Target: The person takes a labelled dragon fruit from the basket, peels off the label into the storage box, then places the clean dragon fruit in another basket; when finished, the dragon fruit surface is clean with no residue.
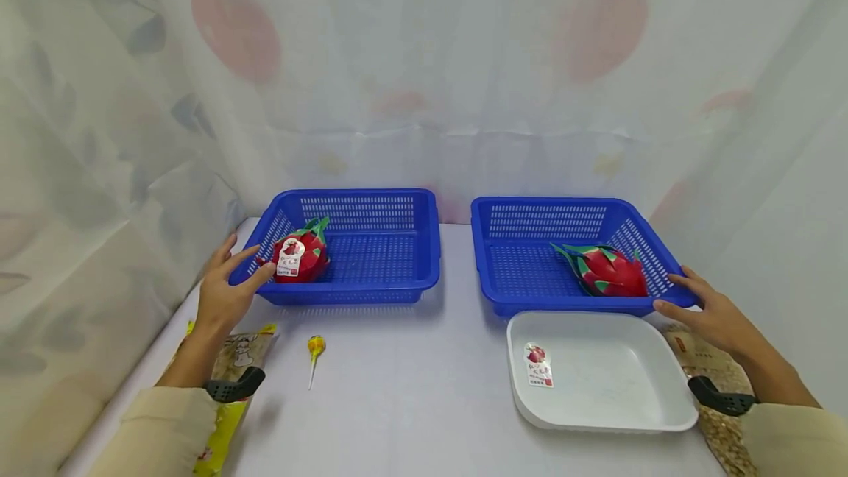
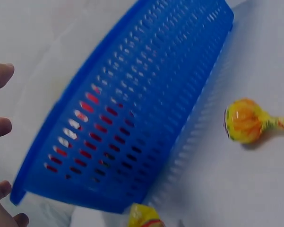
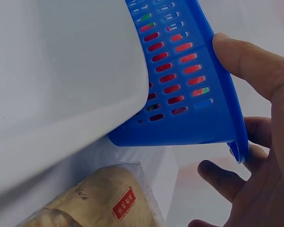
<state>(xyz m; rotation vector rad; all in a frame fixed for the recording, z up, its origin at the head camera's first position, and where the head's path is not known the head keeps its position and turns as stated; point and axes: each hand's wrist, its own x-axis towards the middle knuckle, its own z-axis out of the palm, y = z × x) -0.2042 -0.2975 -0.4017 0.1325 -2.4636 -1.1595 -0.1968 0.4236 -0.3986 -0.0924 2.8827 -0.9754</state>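
Two blue plastic baskets stand side by side at the back. In the left basket lies a red dragon fruit with a white label. Another dragon fruit lies at the right end of the right basket. My left hand is at the left basket's front left corner, fingers spread; in the left wrist view its fingertips are apart from the rim. My right hand holds the right basket's front right corner, its thumb on the rim and fingers around the corner, partly hidden.
A white tray with a dragon fruit sticker sits before the right basket. A yellow lollipop lies before the left one. A yellow bag is under my left forearm, and a clear bag of flakes by my right. Curtains hang behind.
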